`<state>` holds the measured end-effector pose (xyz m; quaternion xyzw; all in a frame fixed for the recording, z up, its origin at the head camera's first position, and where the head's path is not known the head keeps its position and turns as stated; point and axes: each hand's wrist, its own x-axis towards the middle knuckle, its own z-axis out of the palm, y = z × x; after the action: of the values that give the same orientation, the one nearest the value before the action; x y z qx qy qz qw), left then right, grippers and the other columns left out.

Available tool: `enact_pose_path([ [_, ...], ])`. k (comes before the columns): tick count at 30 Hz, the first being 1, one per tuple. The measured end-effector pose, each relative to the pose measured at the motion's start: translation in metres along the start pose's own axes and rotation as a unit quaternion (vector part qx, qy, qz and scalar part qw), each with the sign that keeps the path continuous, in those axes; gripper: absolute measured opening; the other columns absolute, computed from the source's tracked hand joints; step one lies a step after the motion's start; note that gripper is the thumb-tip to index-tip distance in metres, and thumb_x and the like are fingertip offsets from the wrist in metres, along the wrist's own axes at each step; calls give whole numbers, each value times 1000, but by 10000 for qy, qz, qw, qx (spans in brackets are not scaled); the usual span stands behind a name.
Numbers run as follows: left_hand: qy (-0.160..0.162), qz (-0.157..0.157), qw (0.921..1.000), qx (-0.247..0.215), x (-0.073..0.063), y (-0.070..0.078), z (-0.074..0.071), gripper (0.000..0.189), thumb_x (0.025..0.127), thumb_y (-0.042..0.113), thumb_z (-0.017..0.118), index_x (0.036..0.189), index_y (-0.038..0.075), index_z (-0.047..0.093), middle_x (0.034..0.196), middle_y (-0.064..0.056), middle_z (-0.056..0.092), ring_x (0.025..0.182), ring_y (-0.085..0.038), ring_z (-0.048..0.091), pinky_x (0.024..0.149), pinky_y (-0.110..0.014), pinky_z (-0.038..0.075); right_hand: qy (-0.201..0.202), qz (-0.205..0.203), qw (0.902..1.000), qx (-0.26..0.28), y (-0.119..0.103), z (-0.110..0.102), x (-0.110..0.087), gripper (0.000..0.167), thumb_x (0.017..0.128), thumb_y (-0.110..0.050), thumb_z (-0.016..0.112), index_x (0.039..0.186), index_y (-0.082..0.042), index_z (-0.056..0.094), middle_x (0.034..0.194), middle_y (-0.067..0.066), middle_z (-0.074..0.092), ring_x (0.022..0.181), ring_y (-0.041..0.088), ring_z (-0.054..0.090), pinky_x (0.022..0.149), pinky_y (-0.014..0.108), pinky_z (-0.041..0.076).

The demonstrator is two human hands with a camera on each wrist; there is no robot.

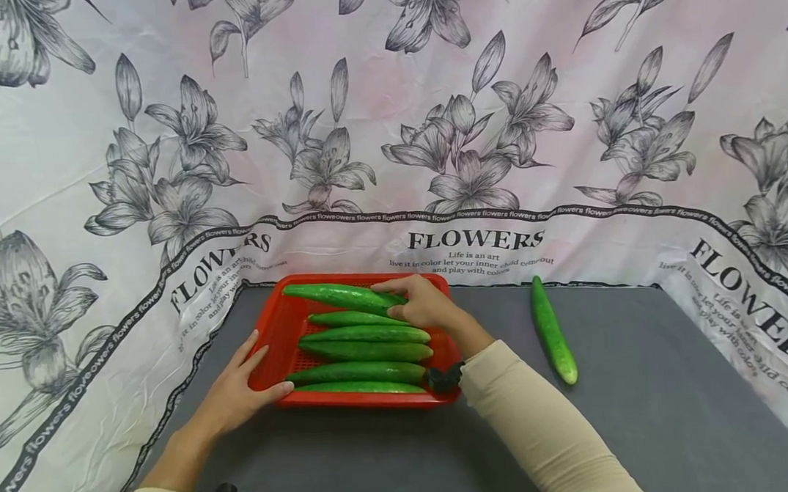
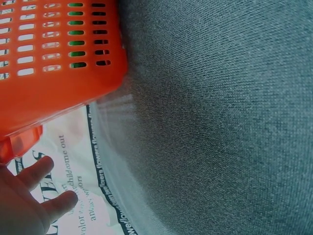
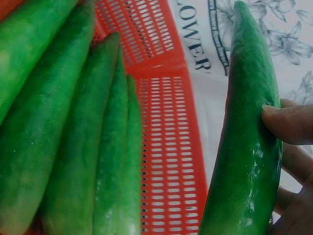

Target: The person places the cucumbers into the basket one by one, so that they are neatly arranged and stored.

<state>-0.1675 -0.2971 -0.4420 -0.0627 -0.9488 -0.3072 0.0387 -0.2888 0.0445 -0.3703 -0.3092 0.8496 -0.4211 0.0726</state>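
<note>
A red plastic basket (image 1: 274,339) with slotted walls holds several green cucumbers (image 1: 365,351) lying side by side. Near its back rim, my right hand (image 1: 423,301) grips one cucumber (image 1: 337,295) by its right end. The right wrist view shows the thumb and fingers around this cucumber (image 3: 249,132), with the others lower in the basket. At the basket's left side is my left hand (image 1: 238,388), fingers spread and thumb at the front left corner. In the left wrist view two of its fingers (image 2: 61,205) stretch out beside the basket's outer wall (image 2: 63,93).
A single cucumber (image 1: 552,331) lies on the grey tabletop (image 1: 639,411) right of the basket. White cloth (image 1: 377,166) printed with flowers and lettering hangs behind the table and along both sides.
</note>
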Motion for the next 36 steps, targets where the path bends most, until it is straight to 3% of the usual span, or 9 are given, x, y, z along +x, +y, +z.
enact_pose_path([
  [10,23,39,9999,-117,0,-2,3,94,80,58,70,146,-2,39,159,-9,13,134,-43,26,99,-65,29,-215,205,9994,163,17,21,17,49,86,1,68,132,-16,62,135,4,55,122,30,50,93,44,46],
  [19,69,101,9998,-172,0,-6,3,92,80,55,72,145,-2,39,159,-7,13,136,-42,23,100,-65,27,-588,376,9976,-2,25,35,22,47,85,1,70,129,-17,64,129,2,59,122,31,51,91,44,47],
  [30,51,70,9998,-160,2,-3,0,93,79,56,72,145,-3,40,159,-8,14,135,-42,25,100,-63,28,-1233,279,9914,-336,31,42,22,45,86,-1,71,128,-16,65,131,3,58,123,26,50,86,38,49],
  [36,-5,9,9999,-109,2,-2,0,94,80,57,71,145,-2,39,159,-9,13,135,-43,25,100,-64,28,-1452,125,9882,-475,31,45,20,46,83,-2,74,126,-15,66,127,1,61,118,23,54,90,37,48],
])
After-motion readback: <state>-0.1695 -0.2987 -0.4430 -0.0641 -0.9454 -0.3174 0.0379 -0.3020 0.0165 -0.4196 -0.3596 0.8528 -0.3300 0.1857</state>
